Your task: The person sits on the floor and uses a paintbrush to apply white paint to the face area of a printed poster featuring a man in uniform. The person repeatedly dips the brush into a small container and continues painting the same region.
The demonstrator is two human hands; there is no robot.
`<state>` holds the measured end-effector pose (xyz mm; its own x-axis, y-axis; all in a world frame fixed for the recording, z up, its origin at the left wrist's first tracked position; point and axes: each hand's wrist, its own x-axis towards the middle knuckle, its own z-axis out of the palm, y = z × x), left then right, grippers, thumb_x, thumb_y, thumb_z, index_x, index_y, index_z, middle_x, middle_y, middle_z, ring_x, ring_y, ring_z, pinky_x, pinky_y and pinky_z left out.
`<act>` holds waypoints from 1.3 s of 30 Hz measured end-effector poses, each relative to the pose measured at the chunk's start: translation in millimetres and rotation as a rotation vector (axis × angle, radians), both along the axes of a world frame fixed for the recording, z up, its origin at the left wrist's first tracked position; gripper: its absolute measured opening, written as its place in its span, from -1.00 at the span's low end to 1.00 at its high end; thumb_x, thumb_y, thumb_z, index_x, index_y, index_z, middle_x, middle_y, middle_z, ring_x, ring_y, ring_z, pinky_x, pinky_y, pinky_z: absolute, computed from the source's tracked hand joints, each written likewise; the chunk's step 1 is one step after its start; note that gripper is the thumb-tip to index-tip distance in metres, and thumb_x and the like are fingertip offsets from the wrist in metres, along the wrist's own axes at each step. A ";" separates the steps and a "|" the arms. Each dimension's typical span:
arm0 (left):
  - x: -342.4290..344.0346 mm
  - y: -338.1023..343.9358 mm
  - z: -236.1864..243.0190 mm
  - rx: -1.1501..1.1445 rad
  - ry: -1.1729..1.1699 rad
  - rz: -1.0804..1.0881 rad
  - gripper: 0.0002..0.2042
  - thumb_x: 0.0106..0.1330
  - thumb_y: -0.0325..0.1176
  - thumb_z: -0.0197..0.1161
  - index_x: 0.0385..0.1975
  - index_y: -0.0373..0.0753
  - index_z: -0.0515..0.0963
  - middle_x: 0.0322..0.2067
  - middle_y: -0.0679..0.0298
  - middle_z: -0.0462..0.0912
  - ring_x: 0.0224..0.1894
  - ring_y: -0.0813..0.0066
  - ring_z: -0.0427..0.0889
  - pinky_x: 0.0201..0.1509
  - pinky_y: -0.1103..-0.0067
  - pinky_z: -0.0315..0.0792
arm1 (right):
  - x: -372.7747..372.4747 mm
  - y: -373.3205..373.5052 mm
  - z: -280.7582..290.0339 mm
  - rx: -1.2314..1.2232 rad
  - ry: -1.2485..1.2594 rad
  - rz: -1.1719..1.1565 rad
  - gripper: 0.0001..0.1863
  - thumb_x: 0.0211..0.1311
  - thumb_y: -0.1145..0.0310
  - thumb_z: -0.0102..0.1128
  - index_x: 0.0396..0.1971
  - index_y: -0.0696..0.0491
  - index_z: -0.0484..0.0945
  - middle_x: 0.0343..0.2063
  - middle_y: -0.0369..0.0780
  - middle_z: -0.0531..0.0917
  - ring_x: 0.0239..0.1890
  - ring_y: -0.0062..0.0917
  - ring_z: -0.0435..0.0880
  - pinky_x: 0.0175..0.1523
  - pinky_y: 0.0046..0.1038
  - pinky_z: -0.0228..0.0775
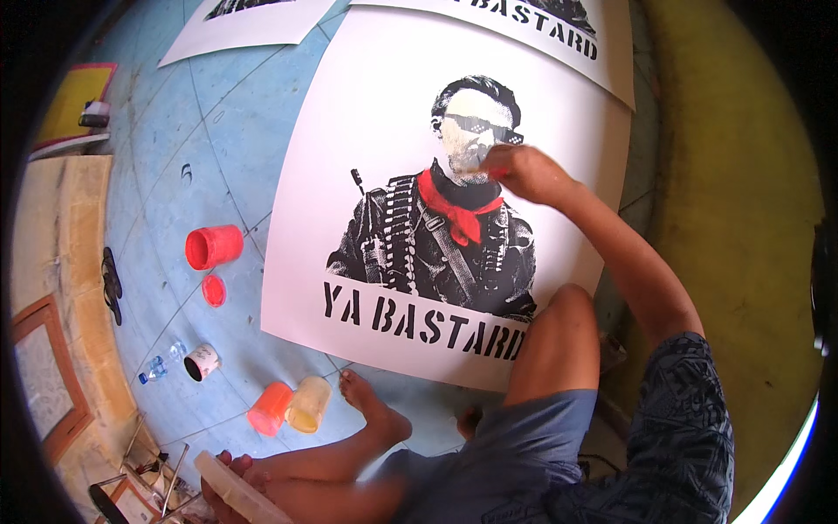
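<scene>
- Landmark: portrait poster (301,236), a broad paper sheet; I judge it light, flexible and crease-prone, best taken by its bare margins.
- My right hand (530,175), above the poster's printed face, pinches a slim tool (476,170), type blurred; probably light, suited to a fingertip hold on its shaft.
- My left hand (251,473), beyond the poster's lower-left corner, grips a translucent plastic container (237,491) along its edge; likely light, slightly flexible.

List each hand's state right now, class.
Left hand: holding a pale plastic container.
Right hand: closed on a thin blurred tool, kind unclear.
</scene>
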<state>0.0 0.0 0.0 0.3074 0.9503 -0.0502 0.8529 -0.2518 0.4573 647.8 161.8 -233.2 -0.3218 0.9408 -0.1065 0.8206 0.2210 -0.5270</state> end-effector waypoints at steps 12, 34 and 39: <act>110.7 39.5 14.8 0.101 -0.117 -0.003 -0.11 0.23 0.46 0.10 0.15 -0.37 0.50 0.29 -0.16 0.26 0.14 0.03 0.57 -0.05 0.36 0.61 | -0.2 -26.0 -13.5 -0.028 0.006 -0.137 -0.67 0.30 0.41 0.18 0.03 -0.15 0.69 -0.19 -0.11 0.69 -0.14 -0.17 0.68 0.01 -0.21 0.55; 276.6 138.9 -87.1 0.162 -0.392 -0.185 -0.07 -0.08 -0.33 0.63 0.28 -0.33 0.13 0.15 -0.08 0.36 0.20 -0.12 0.43 0.24 0.22 0.44 | -184.3 -145.4 251.1 0.479 0.574 -0.664 -0.87 0.21 0.55 0.32 -0.25 0.23 0.67 -0.38 -0.15 0.73 -0.30 -0.46 0.74 -0.15 -0.46 0.55; 273.0 135.9 -84.3 0.178 -0.445 -0.241 -0.05 -0.10 -0.34 0.65 0.28 -0.35 0.14 0.15 -0.11 0.36 0.19 -0.14 0.45 0.21 0.22 0.47 | -197.3 -142.4 246.4 0.408 0.484 -0.592 -0.81 0.10 0.55 0.36 -0.25 0.22 0.67 -0.35 -0.06 0.73 -0.30 -0.26 0.75 -0.13 -0.39 0.56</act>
<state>273.0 135.9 -84.3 0.4728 0.8319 0.2906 0.4945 -0.5234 0.6939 450.5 19.4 13.2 0.3106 0.9028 0.2974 0.5662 0.0756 -0.8208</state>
